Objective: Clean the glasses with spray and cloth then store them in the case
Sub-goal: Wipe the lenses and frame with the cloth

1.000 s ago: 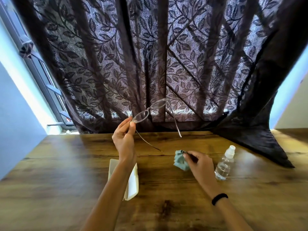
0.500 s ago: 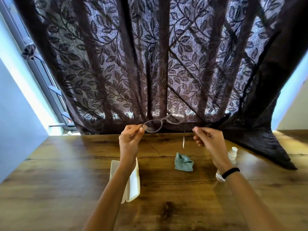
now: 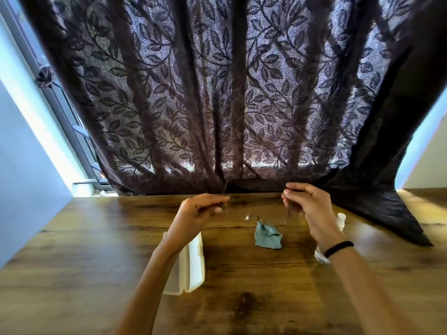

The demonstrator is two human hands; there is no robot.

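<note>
Thin-framed clear glasses (image 3: 263, 217) hang between my hands just above the wooden table (image 3: 84, 250), blurred and hard to make out. My left hand (image 3: 200, 211) pinches the left end of the frame, one temple sticking up past its fingers. My right hand (image 3: 307, 206) pinches the right end. A crumpled teal cloth (image 3: 268, 236) lies on the table under the glasses. The open white case (image 3: 191, 264) lies under my left forearm. A small clear spray bottle (image 3: 339, 220) with a white cap lies behind my right wrist, mostly hidden.
A dark leaf-patterned curtain (image 3: 217, 97) hangs along the table's far edge, its hem spilling onto the table at the right (image 3: 387, 213). A window frame (image 3: 72, 131) and a pale wall stand at the left.
My right hand left the cloth on the table and took the right end of the glasses. Both hands then lowered the glasses from in front of the curtain toward the table.
</note>
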